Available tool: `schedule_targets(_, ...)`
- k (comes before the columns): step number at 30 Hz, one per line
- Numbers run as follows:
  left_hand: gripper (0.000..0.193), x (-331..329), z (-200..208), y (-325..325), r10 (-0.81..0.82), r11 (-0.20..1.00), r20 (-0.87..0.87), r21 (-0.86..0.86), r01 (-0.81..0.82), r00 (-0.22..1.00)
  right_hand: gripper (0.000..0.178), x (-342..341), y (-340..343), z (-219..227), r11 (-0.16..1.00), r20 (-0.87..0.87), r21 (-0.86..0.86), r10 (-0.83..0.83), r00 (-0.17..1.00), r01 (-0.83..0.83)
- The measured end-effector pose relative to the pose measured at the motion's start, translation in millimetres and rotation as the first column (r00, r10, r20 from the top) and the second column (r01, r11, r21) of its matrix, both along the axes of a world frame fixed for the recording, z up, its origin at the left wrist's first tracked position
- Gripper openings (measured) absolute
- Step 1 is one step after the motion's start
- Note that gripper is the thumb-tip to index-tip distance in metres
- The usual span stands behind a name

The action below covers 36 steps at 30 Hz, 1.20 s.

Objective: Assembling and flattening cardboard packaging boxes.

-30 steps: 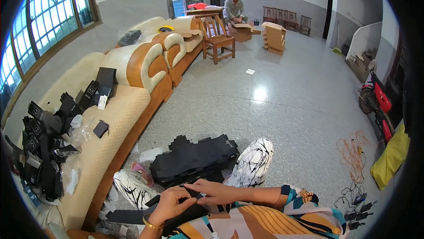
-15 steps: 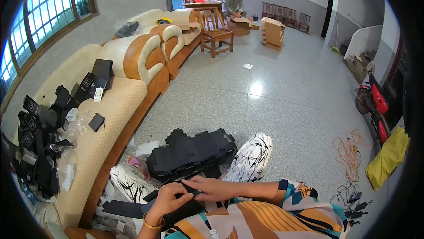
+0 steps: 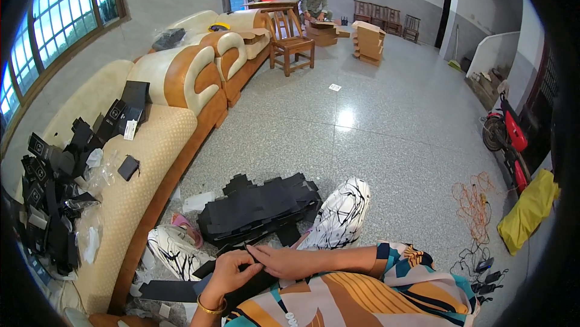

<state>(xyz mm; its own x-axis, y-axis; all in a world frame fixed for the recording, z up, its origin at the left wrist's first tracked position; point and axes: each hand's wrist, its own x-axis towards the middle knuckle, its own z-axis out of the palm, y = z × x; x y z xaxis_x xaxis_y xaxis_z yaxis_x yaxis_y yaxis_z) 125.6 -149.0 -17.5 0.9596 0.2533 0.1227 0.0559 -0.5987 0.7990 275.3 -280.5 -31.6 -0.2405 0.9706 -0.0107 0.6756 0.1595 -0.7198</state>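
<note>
Over my lap, both hands are pinched on a piece of black cardboard (image 3: 251, 288). My left hand (image 3: 229, 274), with a gold bracelet at the wrist, curls its thumb and fingers on the piece's near part. Against its fingertips, my right hand (image 3: 279, 261) presses on the same edge, its fingers together. Much of the piece is hidden behind my hands and patterned shirt. A black flat strip (image 3: 168, 291) sticks out left of my left wrist. On the floor between my knees lies a pile of folded black cardboard blanks (image 3: 260, 207).
On the sofa (image 3: 158, 139) at left are black boxes (image 3: 54, 206), clear plastic bags and a small black pouch (image 3: 128, 168). Orange cords (image 3: 474, 203), black adapters and a yellow bag (image 3: 529, 212) lie at right. Farther off, a person (image 3: 314, 2) sits by brown cartons (image 3: 368, 43).
The view has shifted slightly. My right hand has drawn a little closer to my left fingertips, and the black edge between them shows less. Both hands stay on the cardboard.
</note>
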Motion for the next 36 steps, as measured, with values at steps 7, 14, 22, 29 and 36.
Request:
schedule_targets(7,0.015,1.4,-0.7,-1.5,-0.009,1.000,-0.007,0.006,0.009,1.000,0.061,2.9,-1.8,-6.9,0.975,-0.055,0.222,0.005,0.998,0.008)
schedule_targets(14,0.024,2.5,5.1,-8.8,0.065,0.998,-0.006,-0.024,-0.065,0.998,0.061,-3.1,-5.5,-2.1,0.982,0.002,0.186,-0.041,0.999,0.040)
schedule_targets(22,0.024,-1.7,5.5,-8.4,0.074,0.997,-0.001,-0.034,-0.074,0.997,0.061,-2.1,-3.4,3.2,0.981,-0.073,0.193,0.002,0.997,0.012)
schedule_targets(29,0.024,-4.3,4.5,-8.6,0.098,0.995,-0.008,-0.018,-0.098,0.995,0.061,-5.0,-4.2,5.8,0.973,0.017,0.232,-0.027,0.999,0.022)
schedule_targets(36,0.023,-5.5,1.8,-8.5,0.120,0.993,-0.018,-0.009,-0.120,0.993,0.060,-5.8,-3.1,6.2,0.981,-0.037,0.187,-0.053,0.998,0.059)
